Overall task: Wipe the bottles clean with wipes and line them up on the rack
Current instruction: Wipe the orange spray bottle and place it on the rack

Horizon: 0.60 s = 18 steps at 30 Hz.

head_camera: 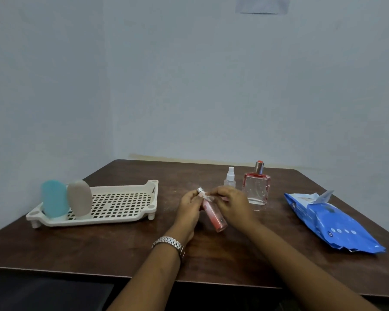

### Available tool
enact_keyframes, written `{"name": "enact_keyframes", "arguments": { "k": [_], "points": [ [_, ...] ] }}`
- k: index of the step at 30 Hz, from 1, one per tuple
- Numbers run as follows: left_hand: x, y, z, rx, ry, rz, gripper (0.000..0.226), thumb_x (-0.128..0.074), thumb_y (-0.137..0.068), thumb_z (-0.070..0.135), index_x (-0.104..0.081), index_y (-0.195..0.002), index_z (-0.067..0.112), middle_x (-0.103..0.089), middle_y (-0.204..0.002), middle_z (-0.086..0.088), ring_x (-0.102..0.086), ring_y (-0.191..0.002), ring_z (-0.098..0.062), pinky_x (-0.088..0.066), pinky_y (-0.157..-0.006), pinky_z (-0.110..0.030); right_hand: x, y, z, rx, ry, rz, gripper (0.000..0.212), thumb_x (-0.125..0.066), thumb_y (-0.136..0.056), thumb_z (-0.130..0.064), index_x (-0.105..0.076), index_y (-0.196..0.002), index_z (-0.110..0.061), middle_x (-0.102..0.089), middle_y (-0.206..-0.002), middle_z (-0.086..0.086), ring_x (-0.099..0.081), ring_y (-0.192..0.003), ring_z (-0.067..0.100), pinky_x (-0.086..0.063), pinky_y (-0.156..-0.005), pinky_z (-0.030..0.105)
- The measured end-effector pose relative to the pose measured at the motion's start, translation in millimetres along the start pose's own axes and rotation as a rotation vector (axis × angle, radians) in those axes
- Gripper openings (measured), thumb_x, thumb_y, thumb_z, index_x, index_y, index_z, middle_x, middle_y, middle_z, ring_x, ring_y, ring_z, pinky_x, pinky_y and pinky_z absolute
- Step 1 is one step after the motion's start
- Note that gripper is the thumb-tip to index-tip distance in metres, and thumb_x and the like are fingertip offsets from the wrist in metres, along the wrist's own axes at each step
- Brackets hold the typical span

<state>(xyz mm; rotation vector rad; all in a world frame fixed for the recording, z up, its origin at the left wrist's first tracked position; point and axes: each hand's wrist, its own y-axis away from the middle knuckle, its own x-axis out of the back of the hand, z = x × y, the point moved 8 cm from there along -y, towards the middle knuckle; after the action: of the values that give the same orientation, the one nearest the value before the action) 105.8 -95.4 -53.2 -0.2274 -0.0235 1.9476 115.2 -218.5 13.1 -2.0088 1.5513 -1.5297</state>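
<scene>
1. Five bottles in all: two on the rack, one in the person's hands, two standing on the table.
2. One cream rack (pixel 119 205) with a holed floor sits on the left part of the table (pixel 121 248).
3. At the rack's left end stand a blue bottle (pixel 54 198) and a beige bottle (pixel 79 197), upright and side by side, touching or nearly so. The remaining floor of the rack is bare.
4. The pink bottle (pixel 213 217) is held above the middle of the table. It is tilted, with its silver cap pointing up and away and its base toward the person.
5. The left hand (pixel 189 205) has its fingers curled round the pink bottle just under the cap. A metal watch (pixel 169 242) is on that wrist.
6. The right hand (pixel 231 205) pinches one small white wipe (pixel 208 196) against the bottle's upper part, near the cap.
7. Just beyond the hands stand a small clear spray bottle (pixel 230 178) and, to its right, a square glass perfume bottle (pixel 256 189) with red edges. Both are upright and close together.
8. One blue wipes pack (pixel 330 221) lies on the right side of the table, well apart from the rack, with its flap lifted.
</scene>
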Motion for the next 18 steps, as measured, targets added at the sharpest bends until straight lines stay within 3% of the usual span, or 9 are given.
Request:
{"name": "enact_keyframes", "arguments": {
  "k": [4, 7, 9, 14, 16, 18],
  "points": [
    [-2, -11, -1, 0.103, 0.005, -0.052, 0.016, -0.049, -0.099, 0.012, -0.064, -0.104, 0.008, -0.068, -0.087, -0.004, -0.062, -0.076, -0.015, -0.048, -0.064, -0.024, -1, 13, -2, 0.188, 0.099, -0.14, 0.022, -0.063, -0.084, -0.005, -0.073, -0.1, -0.018, -0.067, -0.102, -0.007, -0.055, -0.089, -0.004, -0.039, -0.08, 0.002],
    [-10, -16, 2, 0.255, -0.085, -0.227, 0.017, -0.05, -0.097, 0.009, -0.066, -0.089, 0.01, -0.069, -0.078, -0.004, -0.062, -0.065, -0.014, -0.045, -0.052, -0.022, 8, 17, 7, 0.188, 0.065, -0.173, 0.024, -0.064, -0.084, -0.004, -0.073, -0.099, -0.019, -0.065, -0.099, -0.012, -0.054, -0.088, -0.011, -0.038, -0.077, -0.001],
    [-14, -23, 7, 0.324, -0.177, -0.34, 0.018, -0.052, -0.096, 0.008, -0.065, -0.085, 0.012, -0.071, -0.077, -0.002, -0.064, -0.064, -0.013, -0.044, -0.054, -0.022, 11, 8, 13, 0.165, 0.034, -0.189, 0.021, -0.064, -0.084, -0.004, -0.073, -0.099, -0.017, -0.066, -0.097, -0.013, -0.053, -0.087, -0.015, -0.038, -0.076, -0.001],
    [-22, -43, 17, 0.273, -0.176, -0.548, 0.015, -0.049, -0.095, 0.001, -0.058, -0.089, 0.011, -0.064, -0.087, -0.005, -0.065, -0.075, -0.012, -0.052, -0.065, -0.018, 7, -8, 20, 0.152, 0.071, -0.133, 0.024, -0.063, -0.086, -0.006, -0.072, -0.104, -0.018, -0.068, -0.102, -0.003, -0.055, -0.089, -0.004, -0.041, -0.079, 0.005],
    [-19, -43, 11, 0.254, -0.151, -0.599, 0.014, -0.049, -0.094, 0.001, -0.058, -0.09, 0.01, -0.063, -0.084, -0.004, -0.063, -0.071, -0.009, -0.05, -0.063, -0.018, 1, -1, 18, 0.139, 0.073, -0.217, 0.03, -0.058, -0.09, -0.011, -0.066, -0.116, -0.023, -0.062, -0.113, -0.008, -0.053, -0.099, -0.003, -0.045, -0.084, 0.012],
    [-18, -40, 6, 0.234, -0.156, -0.664, 0.012, -0.05, -0.092, 0.002, -0.059, -0.092, 0.01, -0.063, -0.08, 0.0, -0.059, -0.065, -0.005, -0.045, -0.057, -0.015, -7, 9, 15, 0.145, 0.066, -0.414, 0.04, -0.056, -0.091, -0.032, -0.052, -0.131, -0.031, -0.048, -0.126, -0.016, -0.045, -0.112, -0.005, -0.039, -0.092, 0.011]
  ]
}}
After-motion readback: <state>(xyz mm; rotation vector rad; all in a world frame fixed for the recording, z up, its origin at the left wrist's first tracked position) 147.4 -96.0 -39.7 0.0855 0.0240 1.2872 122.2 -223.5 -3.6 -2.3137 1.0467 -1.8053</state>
